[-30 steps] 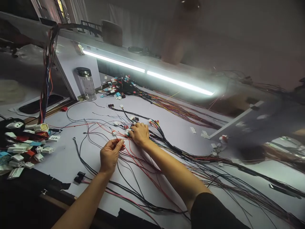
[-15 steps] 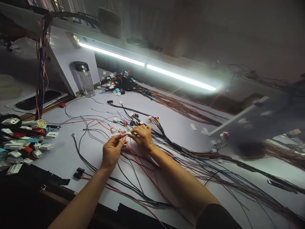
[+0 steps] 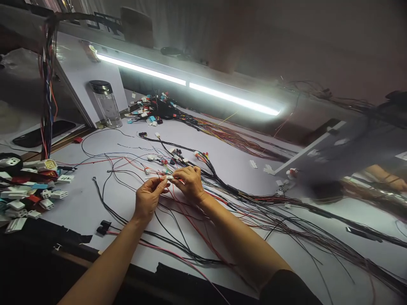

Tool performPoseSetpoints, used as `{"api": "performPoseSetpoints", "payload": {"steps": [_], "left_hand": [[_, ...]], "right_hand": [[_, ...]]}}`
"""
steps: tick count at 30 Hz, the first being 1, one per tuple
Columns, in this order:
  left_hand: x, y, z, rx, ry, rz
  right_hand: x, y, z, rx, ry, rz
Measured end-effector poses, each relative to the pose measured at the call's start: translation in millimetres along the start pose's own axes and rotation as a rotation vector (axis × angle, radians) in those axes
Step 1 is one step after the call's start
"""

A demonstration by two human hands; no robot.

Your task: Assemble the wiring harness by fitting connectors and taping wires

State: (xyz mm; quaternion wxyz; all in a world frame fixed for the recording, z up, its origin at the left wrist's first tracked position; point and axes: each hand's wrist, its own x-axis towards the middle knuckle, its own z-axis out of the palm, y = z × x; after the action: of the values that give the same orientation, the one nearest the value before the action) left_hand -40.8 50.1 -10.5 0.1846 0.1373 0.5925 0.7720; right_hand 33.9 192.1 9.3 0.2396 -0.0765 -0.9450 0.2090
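Observation:
Over the middle of the white table, my two hands meet at a small white connector (image 3: 169,177). My left hand (image 3: 149,197) pinches its left end between thumb and forefinger. My right hand (image 3: 190,183) is closed around the other end, its fingers bent over and hiding part of it. Thin red wires (image 3: 174,194) run down from under the hands. Just beyond the fingertips sit several small white, red and black connectors (image 3: 164,162) on wire ends. Whether a wire end is seated in the held connector is too small to tell.
A black-wrapped wire harness (image 3: 232,189) stretches right. Many plugs (image 3: 28,190) are heaped at left, near a hanging wire bundle (image 3: 47,101). A glass bottle (image 3: 108,108) stands at back left, under a lamp (image 3: 143,70). At far right, another person's hand (image 3: 396,182) shows.
The view has shifted slightly, so most things sit a little further left and higher. My hands keep hold of the white connector. Another person's hand has come into view at far right.

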Motion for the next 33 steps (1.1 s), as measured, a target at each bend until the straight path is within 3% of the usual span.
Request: {"api": "performPoseSetpoints", "payload": {"steps": [4, 8, 11, 21, 28, 33], "left_hand": [[1, 1, 1, -0.029, 0.012, -0.027], [2, 0, 1, -0.061, 0.030, -0.055], [3, -1, 0, -0.069, 0.025, -0.066], [3, 3, 3, -0.063, 0.027, -0.053], [-2, 4, 3, -0.074, 0.041, -0.029], [-2, 14, 21, -0.116, -0.069, -0.206]], "right_hand": [[-8, 16, -14, 0.126, 0.028, -0.034], [-24, 45, -26, 0.221, 0.161, 0.118], [-32, 56, -26, 0.125, 0.123, 0.165], [-5, 42, -23, -0.121, -0.200, 0.029], [8, 40, -22, -0.156, -0.132, 0.121], [13, 37, -23, -0.146, -0.106, 0.151]]}}
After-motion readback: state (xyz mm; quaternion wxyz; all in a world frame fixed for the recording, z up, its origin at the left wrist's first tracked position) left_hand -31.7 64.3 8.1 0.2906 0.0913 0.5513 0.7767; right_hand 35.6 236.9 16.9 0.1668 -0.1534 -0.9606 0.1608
